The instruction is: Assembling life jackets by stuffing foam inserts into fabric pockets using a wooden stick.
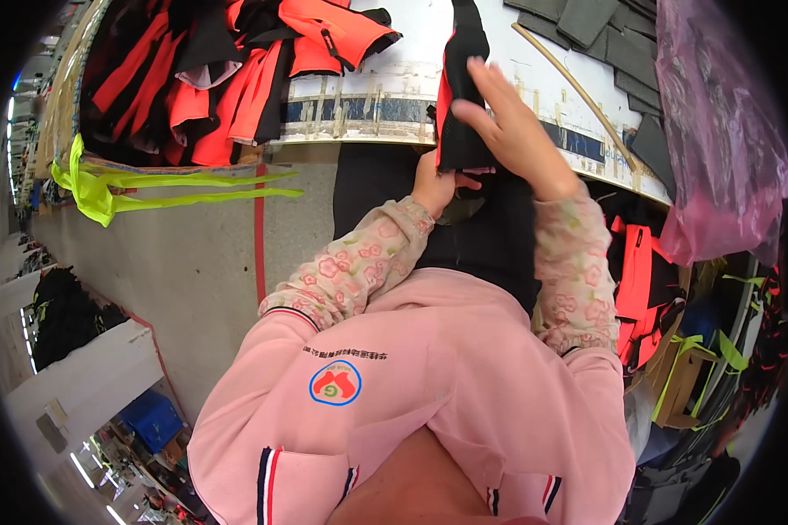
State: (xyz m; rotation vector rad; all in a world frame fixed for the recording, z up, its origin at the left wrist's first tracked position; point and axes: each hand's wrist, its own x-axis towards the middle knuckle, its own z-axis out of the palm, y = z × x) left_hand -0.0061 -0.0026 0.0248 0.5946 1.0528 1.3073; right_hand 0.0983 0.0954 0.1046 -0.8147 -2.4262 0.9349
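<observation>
A long black fabric piece with an orange edge (466, 96) lies across the near edge of the table, its lower end hanging over. My left hand (436, 185) grips that lower end from below, and the cloth hides part of its fingers. Over the right side of the piece, my right hand (518, 131) is open, its fingers stretched out and a little blurred. Whether its palm touches the cloth I cannot tell.
Orange and black fabric pieces (228, 96) are heaped at the table's left. Grey flat pieces (587, 22) and a thin wooden stick (578, 96) lie to the right, beside pink plastic sheeting (718, 131). Yellow-green straps (96, 188) hang at the left edge.
</observation>
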